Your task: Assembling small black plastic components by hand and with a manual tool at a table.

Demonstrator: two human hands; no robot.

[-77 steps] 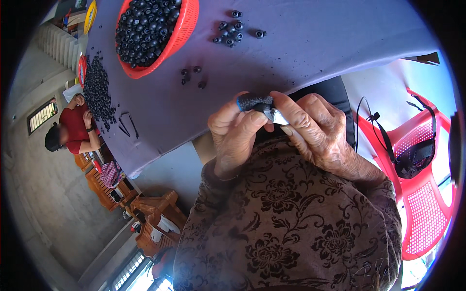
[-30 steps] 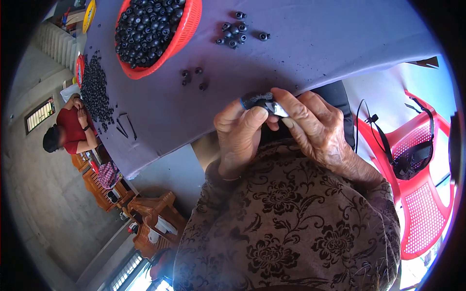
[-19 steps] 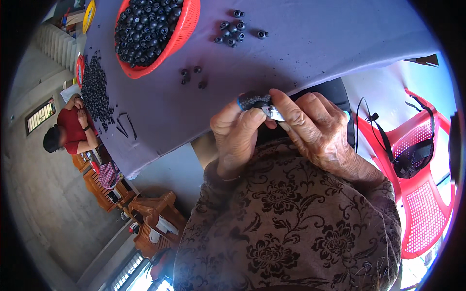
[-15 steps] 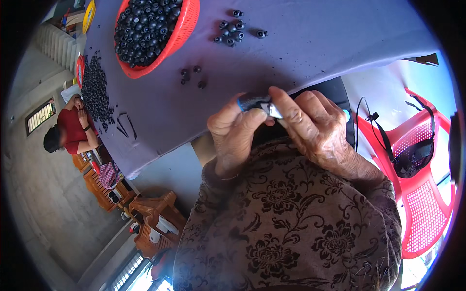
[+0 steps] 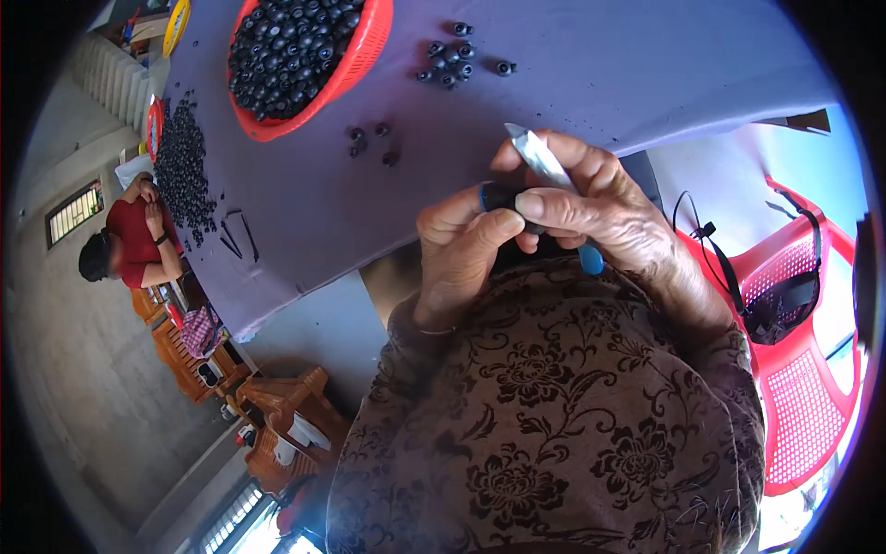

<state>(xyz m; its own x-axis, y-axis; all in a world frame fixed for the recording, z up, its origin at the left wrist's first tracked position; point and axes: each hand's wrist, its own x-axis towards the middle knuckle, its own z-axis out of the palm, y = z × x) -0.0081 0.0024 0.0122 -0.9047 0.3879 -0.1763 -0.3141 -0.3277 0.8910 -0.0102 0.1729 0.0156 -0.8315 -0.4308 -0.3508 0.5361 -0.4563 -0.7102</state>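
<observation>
My right hand [image 5: 600,203] grips a knife; its silver blade [image 5: 540,159] points up and away, and a blue handle end [image 5: 591,259] shows below the palm. My left hand [image 5: 461,245] is closed, thumb against index finger, on a small black part [image 5: 532,227] mostly hidden by the fingers. A black covering with a blue edge [image 5: 498,197] wraps the left index fingertip. The right thumb presses at the same spot, so the hands touch. Beyond them on the cloth lie a few loose black parts [image 5: 383,129] and a larger cluster of black round parts [image 5: 450,63].
A red basket [image 5: 381,46] heaped with black parts stands on the purple-covered table [image 5: 305,222]. Farther left are a spread pile of black parts [image 5: 185,166], dark tongs-like tools [image 5: 242,235] and a person in a red shirt [image 5: 138,235]. A red plastic chair [image 5: 803,388] stands at right.
The knife blade has swung from between the fingertips to pointing up and away. The right thumb now presses on the black part. Both hands shifted slightly, the left to the right.
</observation>
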